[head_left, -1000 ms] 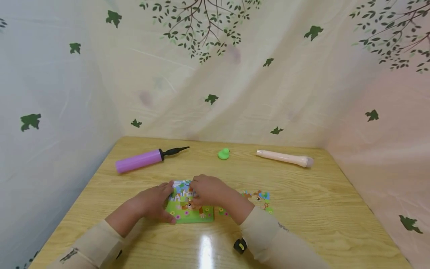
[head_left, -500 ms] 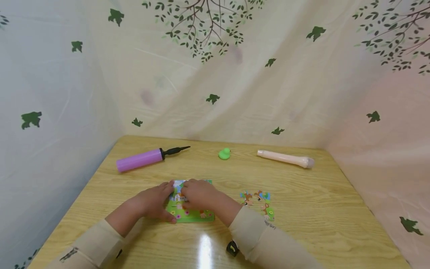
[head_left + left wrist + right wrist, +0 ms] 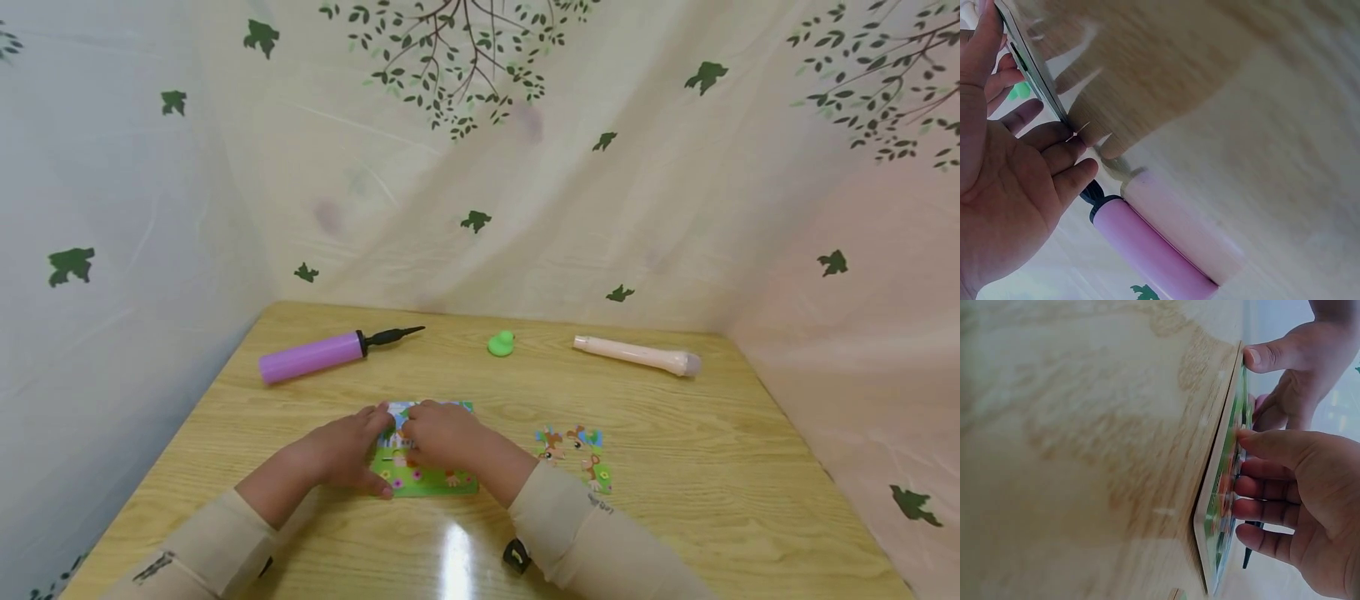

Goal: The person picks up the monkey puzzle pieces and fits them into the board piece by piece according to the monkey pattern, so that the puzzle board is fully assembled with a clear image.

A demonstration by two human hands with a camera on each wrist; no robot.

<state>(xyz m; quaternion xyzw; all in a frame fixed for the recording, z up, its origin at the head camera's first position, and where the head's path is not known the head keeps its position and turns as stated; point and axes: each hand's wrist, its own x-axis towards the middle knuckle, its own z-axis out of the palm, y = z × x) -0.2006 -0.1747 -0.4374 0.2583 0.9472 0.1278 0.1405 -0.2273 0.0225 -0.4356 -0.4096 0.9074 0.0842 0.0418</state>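
Observation:
A green picture puzzle board [image 3: 431,482] lies flat on the wooden table [image 3: 675,467]. My left hand [image 3: 351,451] steadies its left edge, thumb at the near corner and fingers straight along the side; the left wrist view shows my palm [image 3: 1004,187] against the thin board edge [image 3: 1030,65]. My right hand [image 3: 441,433] rests on top of the board. In the right wrist view its fingertips [image 3: 1254,487] press on the picture face [image 3: 1227,494]. A piece may lie under them, but it is hidden. Loose joined puzzle pieces [image 3: 576,454] lie just right of the board.
At the back of the table lie a purple hand pump [image 3: 311,357] with a black nozzle, a small green duck [image 3: 500,342] and a pale pink toy microphone [image 3: 637,353]. Leaf-printed curtains [image 3: 480,167] close in the left, back and right sides.
My right hand has slid left across the board, and its forearm has uncovered the loose pieces on the right. The left hand and the board have stayed put.

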